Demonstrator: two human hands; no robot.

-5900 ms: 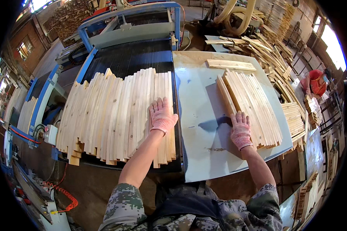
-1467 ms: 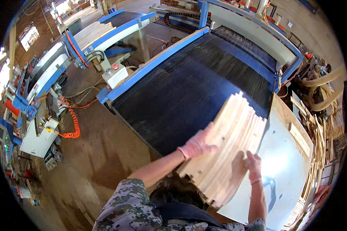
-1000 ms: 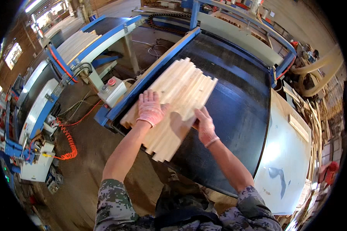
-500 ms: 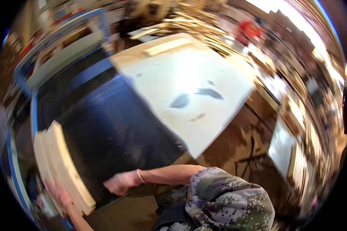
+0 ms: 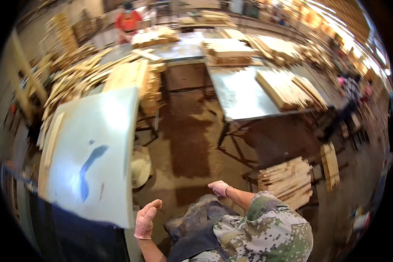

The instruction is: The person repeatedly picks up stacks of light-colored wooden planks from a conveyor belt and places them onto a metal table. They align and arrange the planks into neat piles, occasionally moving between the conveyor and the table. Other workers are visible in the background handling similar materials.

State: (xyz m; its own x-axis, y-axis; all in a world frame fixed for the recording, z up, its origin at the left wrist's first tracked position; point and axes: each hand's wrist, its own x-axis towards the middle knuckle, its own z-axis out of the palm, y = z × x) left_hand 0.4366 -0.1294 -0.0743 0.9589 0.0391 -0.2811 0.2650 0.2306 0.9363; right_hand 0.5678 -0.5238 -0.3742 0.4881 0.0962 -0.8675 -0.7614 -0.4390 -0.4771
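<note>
My left hand, in a pale pinkish work glove, is raised beside the near right corner of a table with a shiny pale top. Its fingers are partly bent, with a gap by the thumb, and nothing is in it. Over the floor in front of my body, my right hand wears a similar glove. The fingers there are curled in, and I see nothing in them. A dark apron lies between the two hands. Dark patches mark the pale tabletop, and a narrow wooden strip rests along its left side.
Stacked wooden strips stand low at my right. Beyond them, a metal-topped table bears bundled strips. A pale round container sits beside the left table. Loose strips pile up behind it. A person in red stands far back.
The view has swung right. My left hand has let go of the wooden strips on the black surface and is now empty. My right hand is now over the floor, away from that surface.
</note>
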